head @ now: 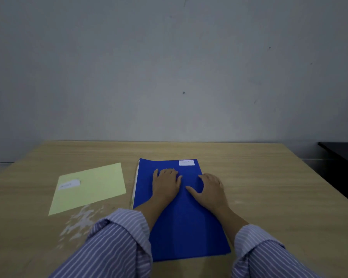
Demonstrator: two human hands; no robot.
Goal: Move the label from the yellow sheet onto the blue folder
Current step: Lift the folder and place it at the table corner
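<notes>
A blue folder (185, 223) lies flat in the middle of the wooden table, with a white label (186, 162) stuck near its far right corner. To its left lies a yellow sheet (94, 187) carrying another white label (69, 184) near its left edge. My left hand (165, 183) and my right hand (210, 187) both rest palm down on the folder's upper half, fingers spread, holding nothing.
The wooden table (269, 187) runs back to a grey wall. A pale worn patch (82, 221) marks the tabletop in front of the yellow sheet. A dark piece of furniture (344, 155) stands beyond the table's right edge.
</notes>
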